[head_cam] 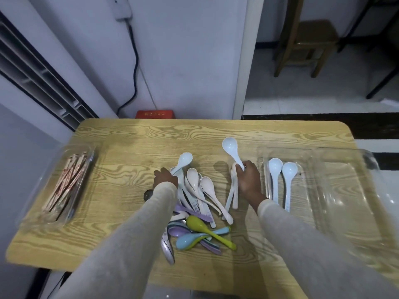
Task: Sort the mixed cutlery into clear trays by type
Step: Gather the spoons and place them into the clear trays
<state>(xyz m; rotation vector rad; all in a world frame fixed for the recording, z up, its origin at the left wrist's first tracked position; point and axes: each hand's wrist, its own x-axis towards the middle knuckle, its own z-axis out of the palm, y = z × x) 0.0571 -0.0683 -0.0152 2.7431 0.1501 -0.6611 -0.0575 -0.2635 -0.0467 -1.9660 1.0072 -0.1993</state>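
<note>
Right hand (248,180) pinches a pale blue plastic soup spoon (230,146), beside the clear plastic tray (306,190) at three o'clock. Cream plastic spoons (234,192) beneath might drag along. Left hand (165,178): grip hidden, can't tell.

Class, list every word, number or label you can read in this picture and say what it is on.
None can be read.
Red box: yellow marks, too blurred.
Chopsticks: red print, too blurred.
Spoon handles in the pile: dark marks, too small.

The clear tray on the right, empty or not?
Not empty: the right tray holds two white spoons side by side near its left edge.
</note>
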